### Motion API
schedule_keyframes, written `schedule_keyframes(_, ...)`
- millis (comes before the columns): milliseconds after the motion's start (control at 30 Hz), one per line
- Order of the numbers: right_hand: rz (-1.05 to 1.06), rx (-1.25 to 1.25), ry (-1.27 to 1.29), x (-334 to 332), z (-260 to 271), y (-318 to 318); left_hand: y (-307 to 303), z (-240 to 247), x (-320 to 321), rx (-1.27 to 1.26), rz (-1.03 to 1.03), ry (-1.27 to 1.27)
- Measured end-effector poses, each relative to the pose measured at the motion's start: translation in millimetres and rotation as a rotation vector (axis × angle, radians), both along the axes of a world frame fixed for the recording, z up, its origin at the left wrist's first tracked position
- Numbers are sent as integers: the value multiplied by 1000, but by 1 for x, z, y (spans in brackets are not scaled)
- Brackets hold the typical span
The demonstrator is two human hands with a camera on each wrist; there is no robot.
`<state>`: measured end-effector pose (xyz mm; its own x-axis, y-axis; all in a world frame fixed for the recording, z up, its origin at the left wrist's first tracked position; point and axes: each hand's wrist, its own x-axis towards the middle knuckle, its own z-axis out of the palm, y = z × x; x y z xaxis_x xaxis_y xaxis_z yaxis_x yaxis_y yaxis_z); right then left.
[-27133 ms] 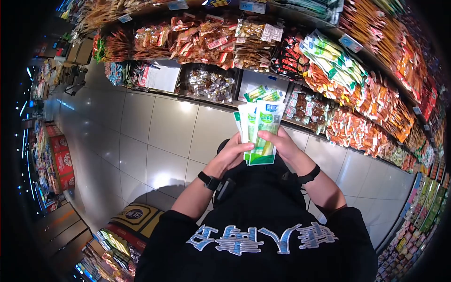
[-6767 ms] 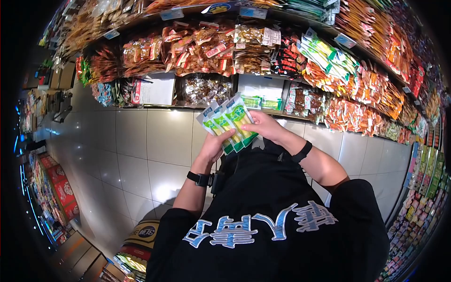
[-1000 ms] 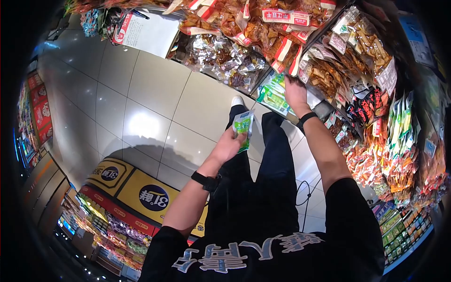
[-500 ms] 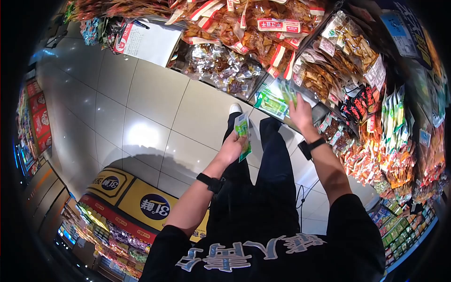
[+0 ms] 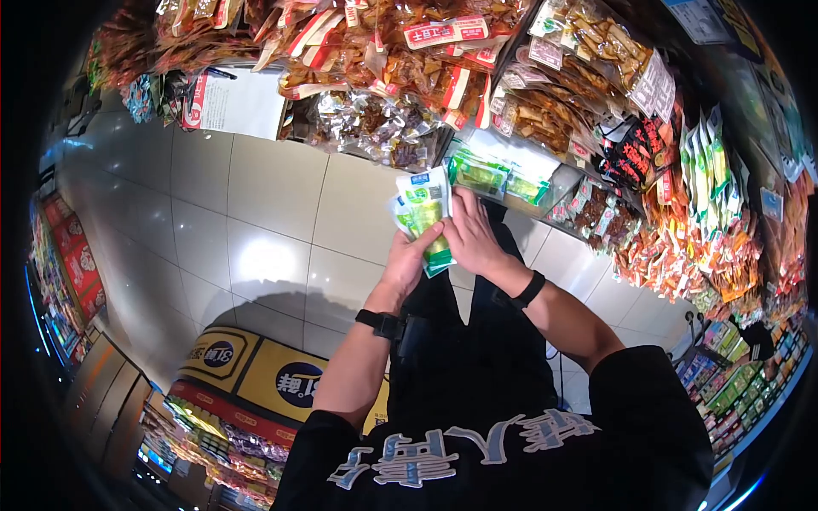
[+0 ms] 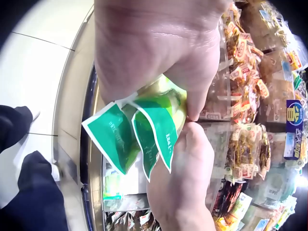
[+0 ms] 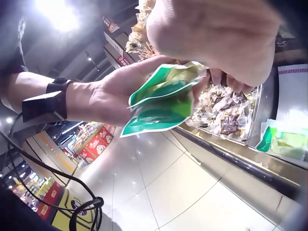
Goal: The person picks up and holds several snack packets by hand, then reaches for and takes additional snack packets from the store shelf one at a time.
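My left hand [image 5: 407, 260] grips a small fan of green-and-white snack packets [image 5: 426, 200], thumb across their front. Pale yellow-green pieces show through the clear part. Against the bundle's right edge, my right hand [image 5: 475, 234] pinches at the packets, its fingers pointing up and the back of the hand facing the camera. Green lower ends of several packets [image 6: 113, 137] hang below the palm in the left wrist view. In the right wrist view the right hand [image 7: 216, 33] covers the top, partly hiding its fingertips. More such packets [image 5: 477, 173] lie in a white-bottomed bin [image 5: 511, 149] just beyond.
Bagged candies [image 5: 375, 128] fill the bin to the left, beside a white sheet [image 5: 243, 102]. Brown snack bags [image 5: 341, 43] are heaped behind. Green-and-white packets [image 5: 705, 157] hang at the right. A yellow-and-red display [image 5: 281, 379] stands behind on the tiled floor [image 5: 273, 192].
My right hand has come back from the bin with a green packet to the left hand's bundle. Half a second ago it held that packet over the bin. The left hand has raised the bundle slightly.
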<state>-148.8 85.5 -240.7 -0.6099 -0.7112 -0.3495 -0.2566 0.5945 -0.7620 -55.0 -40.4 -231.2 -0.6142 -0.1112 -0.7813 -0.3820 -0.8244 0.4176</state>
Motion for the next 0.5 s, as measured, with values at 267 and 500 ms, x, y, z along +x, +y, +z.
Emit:
schedule_keyframes(267,-117,-132,197,-55,-72,14,-19,15,23,-113,-102,-104)
schedule_keyframes(500,250,386,118,-120,-152,36,-18,13,53,-178,-168,-193)
